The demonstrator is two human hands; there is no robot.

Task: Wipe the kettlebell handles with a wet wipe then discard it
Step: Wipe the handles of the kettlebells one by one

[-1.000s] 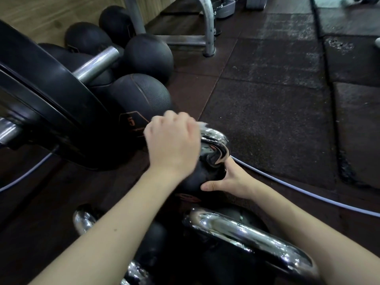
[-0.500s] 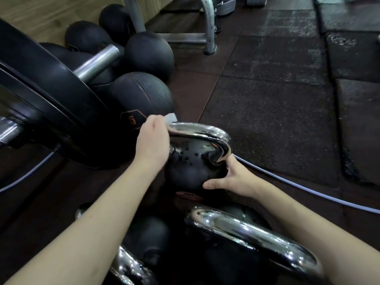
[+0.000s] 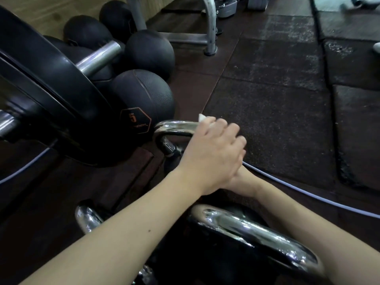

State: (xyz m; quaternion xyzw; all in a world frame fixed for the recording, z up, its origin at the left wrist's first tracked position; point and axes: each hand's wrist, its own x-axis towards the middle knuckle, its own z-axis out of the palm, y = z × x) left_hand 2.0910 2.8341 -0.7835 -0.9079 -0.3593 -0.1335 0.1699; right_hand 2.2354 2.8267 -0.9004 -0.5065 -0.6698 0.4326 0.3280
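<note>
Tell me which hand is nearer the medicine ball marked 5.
Left. The left hand lies over the far kettlebell handle, just right of the medicine ball. The right hand, mostly hidden beneath it, sits farther from the ball.

We counted three chrome kettlebell handles (image 3: 174,126), five black medicine balls (image 3: 144,93), one white wipe (image 3: 202,117), two hands (image 3: 213,153), and one pale cord (image 3: 308,196).

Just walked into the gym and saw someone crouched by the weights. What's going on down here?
A person is cleaning kettlebells on the floor. The left hand presses a white wet wipe over the chrome handle of the far kettlebell, while the right hand, mostly hidden beneath it, rests at that kettlebell's side. Two nearer chrome handles wait close by, next to medicine balls.
</note>
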